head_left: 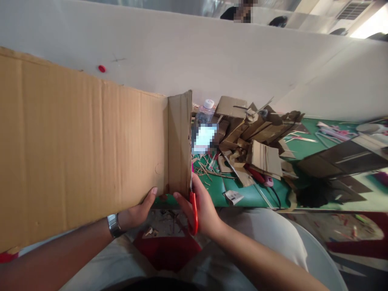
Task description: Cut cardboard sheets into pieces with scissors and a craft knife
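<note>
A large brown cardboard sheet (81, 145) with a folded flap on its right end stands in front of me. My left hand (138, 212), with a watch on the wrist, holds the sheet's lower edge near the fold, fingers under it. My right hand (201, 210) is closed on red-handled scissors (194, 212), whose blades run up along the flap's right edge.
A green mat (251, 194) carries a heap of cardboard scraps (251, 141), a plastic bottle (204, 117) and thin sticks. A white partition wall (194, 52) rises behind, with a red dot on it. Scraps litter the floor between my knees.
</note>
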Demonstrator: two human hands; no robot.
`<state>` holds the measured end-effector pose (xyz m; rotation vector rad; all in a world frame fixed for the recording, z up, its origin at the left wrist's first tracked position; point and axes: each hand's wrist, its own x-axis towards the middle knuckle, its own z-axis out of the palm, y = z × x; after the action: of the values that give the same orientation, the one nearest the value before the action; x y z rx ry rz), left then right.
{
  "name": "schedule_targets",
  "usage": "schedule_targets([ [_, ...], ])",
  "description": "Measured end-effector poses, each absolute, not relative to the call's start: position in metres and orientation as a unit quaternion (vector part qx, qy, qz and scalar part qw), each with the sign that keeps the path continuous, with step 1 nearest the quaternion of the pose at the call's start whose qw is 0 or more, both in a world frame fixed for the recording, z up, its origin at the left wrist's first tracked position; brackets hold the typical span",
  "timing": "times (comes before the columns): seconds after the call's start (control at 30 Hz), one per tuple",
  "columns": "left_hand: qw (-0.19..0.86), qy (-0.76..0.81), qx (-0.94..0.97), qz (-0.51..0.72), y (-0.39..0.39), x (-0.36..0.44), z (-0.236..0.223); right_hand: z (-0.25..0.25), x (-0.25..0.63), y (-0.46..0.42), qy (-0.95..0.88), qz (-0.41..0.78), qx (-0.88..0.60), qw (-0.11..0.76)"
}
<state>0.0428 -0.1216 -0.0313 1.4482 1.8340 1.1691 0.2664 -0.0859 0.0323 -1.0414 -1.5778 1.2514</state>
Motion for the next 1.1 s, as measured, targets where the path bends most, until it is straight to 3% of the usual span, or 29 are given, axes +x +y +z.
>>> schedule_targets([
  [0.17, 0.241, 0.704, 0.531, 0.405, -0.123, 0.052, -0.033, 0.030, 0.265, -0.088, -0.651, 0.483, -0.411, 0.416],
  [0.37, 0.219, 0.659, 0.532, 0.484, -0.123, 0.052, -0.033, 0.031, 0.266, -0.088, -0.659, 0.485, -0.404, 0.408],
  [0.6, 0.250, 0.686, 0.538, 0.420, -0.121, 0.047, -0.035, 0.029, 0.265, -0.088, -0.673, 0.470, -0.408, 0.400],
  [0.87, 0.204, 0.666, 0.524, 0.490, -0.125, 0.054, -0.029, 0.033, 0.265, -0.089, -0.667, 0.479, -0.408, 0.400],
  [1.03, 0.247, 0.654, 0.532, 0.478, -0.125, 0.046, -0.027, 0.039, 0.265, -0.086, -0.656, 0.485, -0.405, 0.412],
  [1.1, 0.312, 0.646, 0.519, 0.465, -0.124, 0.038, -0.029, 0.040, 0.265, -0.086, -0.646, 0.486, -0.410, 0.421],
])
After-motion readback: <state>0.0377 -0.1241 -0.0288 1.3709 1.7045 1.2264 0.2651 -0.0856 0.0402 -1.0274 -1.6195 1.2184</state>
